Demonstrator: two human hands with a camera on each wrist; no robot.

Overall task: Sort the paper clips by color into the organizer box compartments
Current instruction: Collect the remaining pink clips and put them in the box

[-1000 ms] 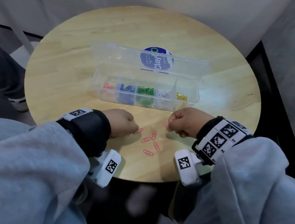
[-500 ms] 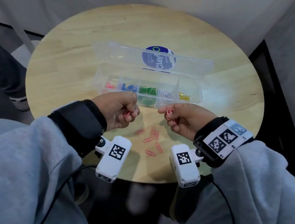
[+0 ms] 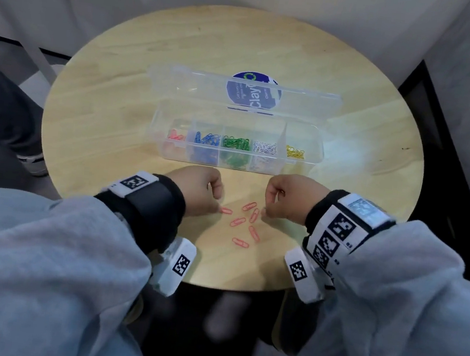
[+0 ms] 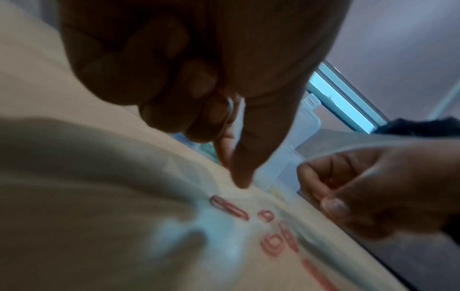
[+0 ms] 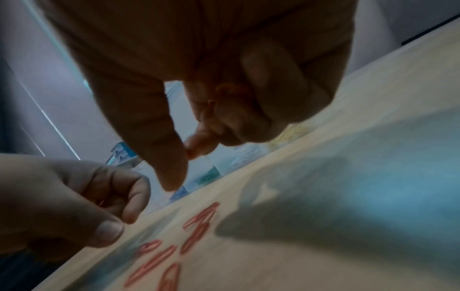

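Note:
Several loose pink paper clips (image 3: pixel 247 222) lie on the round wooden table (image 3: pixel 112 109) near its front edge. My left hand (image 3: pixel 218 205) is down at their left. Its curled fingers hold pink clips (image 4: pixel 227 112) against the palm, while thumb and forefinger point down just above the nearest clip (image 4: pixel 229 207). My right hand (image 3: pixel 263 212) is at the clips' right, also holding pink clips (image 5: pixel 224 92) in its curled fingers, thumb and forefinger extended. The clear organizer box (image 3: pixel 303 168) stands behind the hands, holding pink, blue, green, white and yellow clips in separate compartments.
The box's clear lid (image 3: pixel 198 84) lies open behind it, with a round blue sticker (image 3: pixel 253 94) showing through. A person's dark trouser leg and shoe (image 3: pixel 29 158) are at the table's left. A dark wall edge runs at the right.
Half a second ago both hands were raised off the table, each with pink clips in its fingers. Now both are lowered back beside the loose pink clips.

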